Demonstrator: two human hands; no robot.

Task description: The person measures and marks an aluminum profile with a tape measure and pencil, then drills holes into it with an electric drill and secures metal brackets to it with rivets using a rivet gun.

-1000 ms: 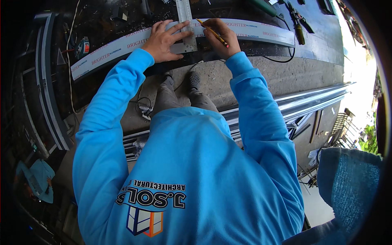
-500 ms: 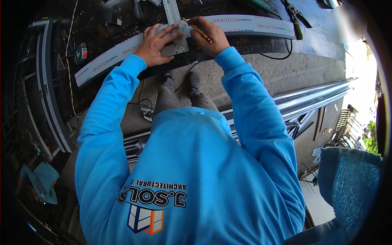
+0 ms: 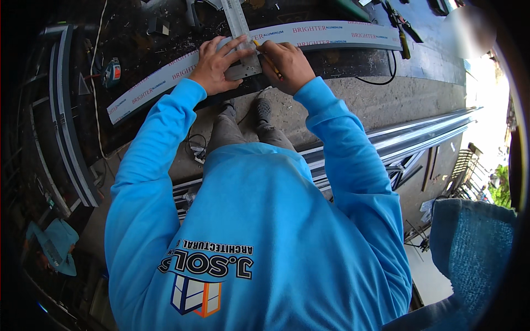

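A long aluminium profile, covered in white printed film, lies across the dark workbench. Across it stands a metal square, its blade pointing away from me and its stock at the bar's near edge. My left hand presses the square against the profile, fingers over the blade and thumb on the near side. In my right hand, just right of the square, is a yellow pencil. Its far end reaches the film beside the blade. Whether the pencil touches the film, I cannot tell.
A tape measure lies left of the profile, by a pale cord. Pliers and a black cable are at the right. More metal profiles lie behind my legs, and others stand at the left.
The profile has shifted slightly to the right and towards me. Both hands and the square have moved right as well. The pencil has tilted in my right hand.
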